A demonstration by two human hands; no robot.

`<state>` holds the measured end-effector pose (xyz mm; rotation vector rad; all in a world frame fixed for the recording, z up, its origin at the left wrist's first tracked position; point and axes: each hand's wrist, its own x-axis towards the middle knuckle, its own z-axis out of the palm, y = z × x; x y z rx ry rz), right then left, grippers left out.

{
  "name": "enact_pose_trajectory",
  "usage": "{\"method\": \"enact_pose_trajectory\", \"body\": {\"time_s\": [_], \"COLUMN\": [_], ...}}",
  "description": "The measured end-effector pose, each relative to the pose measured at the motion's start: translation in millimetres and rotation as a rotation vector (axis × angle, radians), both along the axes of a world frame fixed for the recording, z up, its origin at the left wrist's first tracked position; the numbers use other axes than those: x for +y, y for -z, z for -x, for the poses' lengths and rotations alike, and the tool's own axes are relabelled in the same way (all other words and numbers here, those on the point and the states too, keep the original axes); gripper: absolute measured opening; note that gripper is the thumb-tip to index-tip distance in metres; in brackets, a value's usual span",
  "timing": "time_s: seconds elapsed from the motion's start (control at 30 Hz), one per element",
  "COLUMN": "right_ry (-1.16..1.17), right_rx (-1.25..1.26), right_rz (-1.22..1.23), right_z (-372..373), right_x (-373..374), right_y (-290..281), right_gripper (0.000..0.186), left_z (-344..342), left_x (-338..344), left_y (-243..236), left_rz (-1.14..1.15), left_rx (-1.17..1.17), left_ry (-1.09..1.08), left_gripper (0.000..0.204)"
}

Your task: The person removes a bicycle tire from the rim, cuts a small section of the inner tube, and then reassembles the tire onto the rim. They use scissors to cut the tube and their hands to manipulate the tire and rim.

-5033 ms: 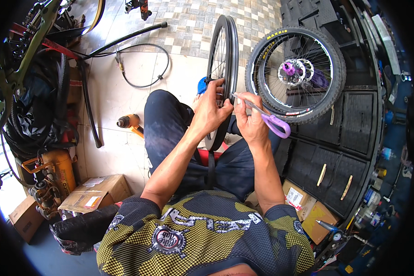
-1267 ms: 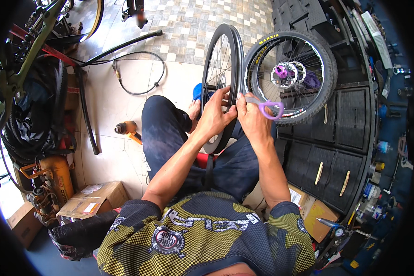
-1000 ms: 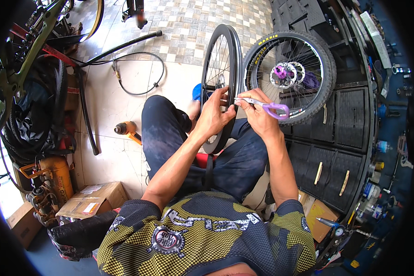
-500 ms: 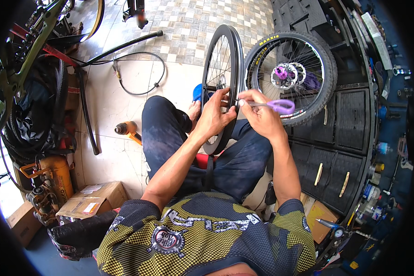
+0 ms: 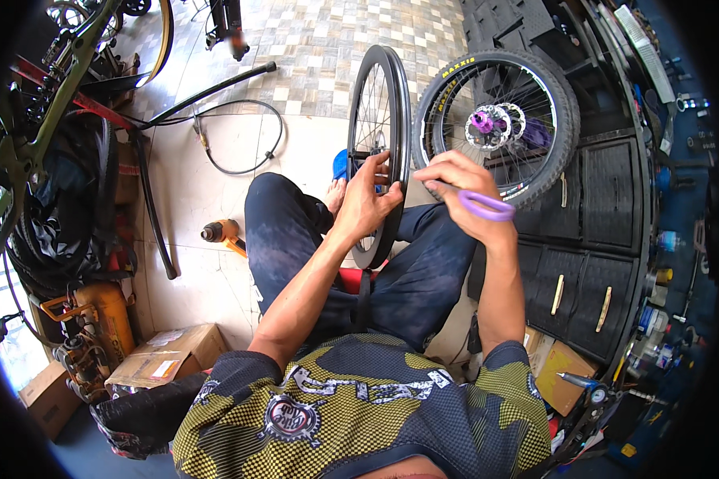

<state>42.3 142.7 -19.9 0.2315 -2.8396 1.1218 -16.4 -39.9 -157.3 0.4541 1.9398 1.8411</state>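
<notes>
Bike wheel (image 5: pixel 399 120) upright between the legs (image 5: pixel 284 235), gripped by left hand (image 5: pixel 366 199); right hand (image 5: pixel 465 188) closed round purple-handled tool (image 5: pixel 491 207), just beside it. Looks like close tool work; next move calls for steady bracing.

Slim spoked bicycle wheel (image 5: pixel 397 120): black rim. Hand tool with rounded loop handle (image 5: pixel 488 212): light purple. Chunky-treaded wheel (image 5: pixel 569 128): black tyre, yellow lettering; round hub (image 5: pixel 482 121) purple. Short-sleeved fabric jersey (image 5: pixel 359 419): mustard/charcoal camouflage, fine checks, white lettering. Fabric trousers (image 5: pixel 284 231): dark blue, paler mottling. Smooth floor tiles (image 5: pixel 192 203): cream. Patterned floor tiles (image 5: pixel 319 48): grey-beige-white chequer.
</notes>
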Motion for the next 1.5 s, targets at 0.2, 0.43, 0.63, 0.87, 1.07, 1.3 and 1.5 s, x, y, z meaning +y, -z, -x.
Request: {"method": "enact_pose_trajectory", "body": {"time_s": [0.2, 0.43, 0.63, 0.87, 1.07, 1.3, 1.5], "right_ry": [0.380, 0.729, 1.314, 1.812, 1.852, 1.599, 1.402], "right_rx": [0.232, 0.332, 0.337, 0.395, 0.004, -0.026, -0.227], "right_rz": [-0.042, 0.000, -0.009, -0.731, -0.774, -0.755, -0.676], "right_z": [-45.5, -172.7, -329.8, -486.0, -518.4, -526.9, -509.7], "right_x": [36.5, 117.8, 173.3, 283.3, 360.3, 388.0, 365.1], "right_y": [-34.5, -44.4, -100.7, -155.5, -161.1, -168.2, -175.6], "right_gripper": [0.016, 0.030, 0.026, 0.033, 0.041, 0.036, 0.021], "left_z": [-6.4, 9.7, 29.1, 41.1, 45.3, 49.5, 38.4], "left_x": [8.2, 17.3, 21.2, 19.0, 19.1, 15.6, 16.7], "left_y": [9.8, 25.5, 34.9, 46.8, 50.7, 55.2, 38.5], "left_rz": [0.039, 0.020, 0.172, 0.286, 0.308, 0.323, 0.214], "left_rx": [0.058, -0.015, 0.316, 0.353, 0.423, 0.358, 0.206], "left_ry": [0.014, -0.091, -0.017, -0.068, -0.093, -0.087, -0.022], "left_gripper": [0.066, 0.031, 0.020, 0.026, 0.028, 0.025, 0.024]}}
